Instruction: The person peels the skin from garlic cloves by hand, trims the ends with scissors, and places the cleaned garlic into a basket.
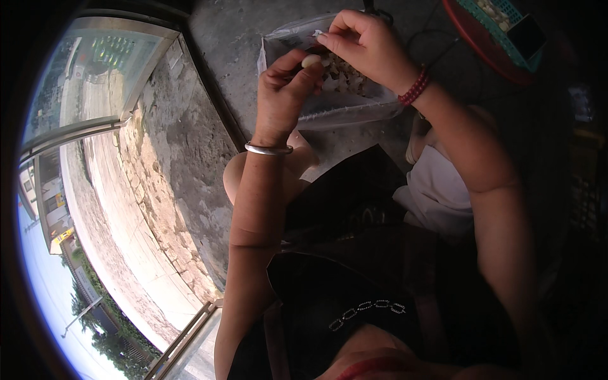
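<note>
My left hand (289,88), with a silver bangle at its wrist, pinches a pale peeled clove (311,60), which looks like garlic, between thumb and fingers. Just above and to its right, my right hand (363,45) has thumb and forefinger closed on a small whitish scrap of skin (317,33). Both hands hang over a container lined with clear plastic (351,114). Inside lie many pale cloves or skins (349,76); my hands hide part of them, and shade makes it hard to tell which.
At the upper right, a green plastic basket (510,45) of pale cloves (491,13) sits in a red basin (475,52). A dark flat object (526,34), perhaps a phone, rests on its edge. Concrete floor (223,42) runs beside a glass door (102,71) at left.
</note>
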Action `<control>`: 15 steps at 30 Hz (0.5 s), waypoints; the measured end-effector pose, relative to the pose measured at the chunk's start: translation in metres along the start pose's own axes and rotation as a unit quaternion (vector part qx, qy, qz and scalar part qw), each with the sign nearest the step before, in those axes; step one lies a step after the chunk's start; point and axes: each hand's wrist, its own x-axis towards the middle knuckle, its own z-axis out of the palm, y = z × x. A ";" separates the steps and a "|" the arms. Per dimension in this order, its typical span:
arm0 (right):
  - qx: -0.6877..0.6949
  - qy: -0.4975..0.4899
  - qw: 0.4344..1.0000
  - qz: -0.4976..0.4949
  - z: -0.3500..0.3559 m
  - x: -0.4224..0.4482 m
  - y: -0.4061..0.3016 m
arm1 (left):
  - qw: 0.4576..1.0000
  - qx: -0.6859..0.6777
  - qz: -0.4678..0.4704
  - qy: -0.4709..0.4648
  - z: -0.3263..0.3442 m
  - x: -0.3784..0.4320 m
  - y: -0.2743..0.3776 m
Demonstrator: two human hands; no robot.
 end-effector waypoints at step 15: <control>0.008 -0.093 0.994 -0.048 0.000 -0.004 -0.008 | 0.999 0.003 0.033 0.022 0.000 -0.001 -0.007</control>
